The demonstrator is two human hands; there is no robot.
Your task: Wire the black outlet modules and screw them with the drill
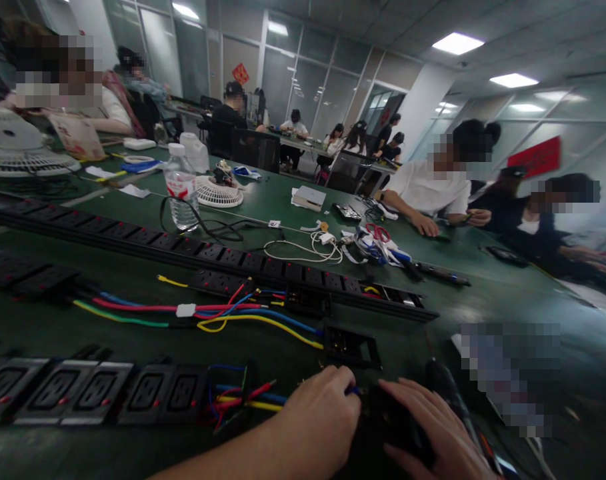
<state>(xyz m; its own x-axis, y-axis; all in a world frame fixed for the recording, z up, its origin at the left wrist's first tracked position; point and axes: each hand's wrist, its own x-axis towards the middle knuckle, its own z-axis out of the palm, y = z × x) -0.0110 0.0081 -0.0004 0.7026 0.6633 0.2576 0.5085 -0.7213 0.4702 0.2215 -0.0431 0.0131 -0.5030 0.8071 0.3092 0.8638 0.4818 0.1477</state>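
Tabletop: dark green. Held part: black. Socket strip: black, dotted red. Wires: red, blue, yellow; one green-and-yellow. Scissors handles: red.

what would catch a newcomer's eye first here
Probably the long black socket strip slanting across the green table, with a bright red wire and yellow wire in front of it. Next, perhaps, the left hand and right hand close together at the bottom, and the clear bottle standing behind the strip, left of centre.
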